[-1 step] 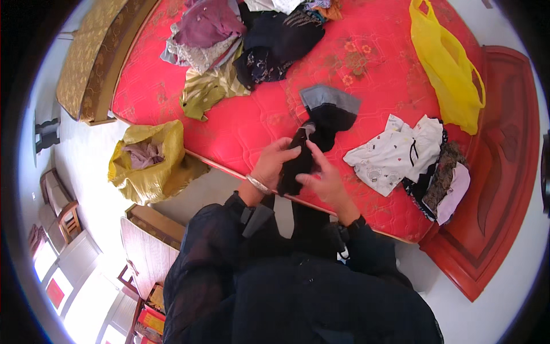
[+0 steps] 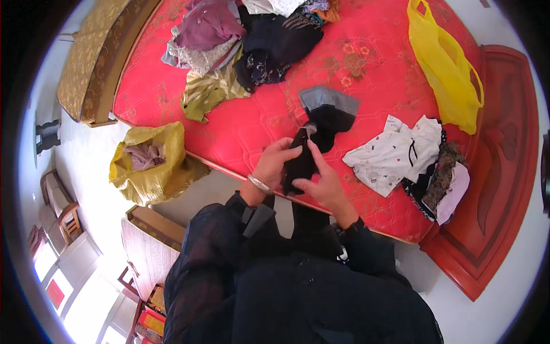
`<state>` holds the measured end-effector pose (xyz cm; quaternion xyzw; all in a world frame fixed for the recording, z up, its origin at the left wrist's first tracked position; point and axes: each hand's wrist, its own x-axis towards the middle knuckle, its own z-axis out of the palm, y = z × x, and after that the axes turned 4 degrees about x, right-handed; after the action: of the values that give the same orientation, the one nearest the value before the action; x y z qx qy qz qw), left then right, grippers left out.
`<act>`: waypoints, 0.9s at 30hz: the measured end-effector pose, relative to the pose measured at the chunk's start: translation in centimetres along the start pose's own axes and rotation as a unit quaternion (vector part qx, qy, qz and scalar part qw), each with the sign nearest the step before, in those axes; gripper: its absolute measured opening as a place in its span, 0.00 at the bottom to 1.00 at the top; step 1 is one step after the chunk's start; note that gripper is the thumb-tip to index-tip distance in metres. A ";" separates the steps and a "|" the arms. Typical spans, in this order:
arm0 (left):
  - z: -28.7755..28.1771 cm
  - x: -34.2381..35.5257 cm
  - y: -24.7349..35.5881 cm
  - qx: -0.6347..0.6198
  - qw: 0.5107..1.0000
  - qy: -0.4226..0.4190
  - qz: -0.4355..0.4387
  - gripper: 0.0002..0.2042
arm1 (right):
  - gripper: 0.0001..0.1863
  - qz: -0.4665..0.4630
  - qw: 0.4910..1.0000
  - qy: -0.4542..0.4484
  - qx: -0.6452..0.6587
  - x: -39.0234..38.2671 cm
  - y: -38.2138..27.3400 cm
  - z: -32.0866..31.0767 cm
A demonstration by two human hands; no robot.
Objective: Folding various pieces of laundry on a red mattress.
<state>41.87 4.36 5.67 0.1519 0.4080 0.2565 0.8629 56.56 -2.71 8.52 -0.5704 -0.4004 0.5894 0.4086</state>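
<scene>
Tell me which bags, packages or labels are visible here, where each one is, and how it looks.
Yellow bag: lies flat on the red bed, far right; long, thin plastic with handles.
Gold bag: stands on the floor left of the bed, open; crumpled plastic with greyish cloth inside.
Labels, signs, screens: none clear enough to tell.

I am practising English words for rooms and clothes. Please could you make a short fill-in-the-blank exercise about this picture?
1. Both hands, the left hand and the right hand, hold a small ____ garment.
2. The bed has a bright ____ cover.
3. An empty yellow plastic bag lies on the ____.
4. On the left wrist is a silver ____.

Missing words: black; red; bed; bracelet
</scene>
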 end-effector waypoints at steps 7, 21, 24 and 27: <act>5.1 -1.3 2.8 -0.041 0.998 -0.019 0.041 0.05 | 0.37 -0.121 0.986 0.073 -0.088 -1.9 -2.4 -1.3; 12.3 -4.9 10.6 0.290 0.918 -0.160 0.217 0.14 | 0.11 -0.087 0.971 0.092 0.202 -3.9 -16.4 -7.5; 14.1 -6.4 11.1 0.336 0.884 -0.176 0.272 0.14 | 0.11 -0.101 0.970 0.086 0.204 -4.6 -19.5 -7.3; 14.4 -6.3 11.3 0.617 0.626 -0.097 0.467 0.12 | 0.11 -0.146 0.975 0.072 0.151 -5.5 -22.0 -7.3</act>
<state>46.13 9.36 23.91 0.8430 0.2586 0.2971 0.3663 64.48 -0.19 30.85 -0.4781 -0.3553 0.5348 0.5994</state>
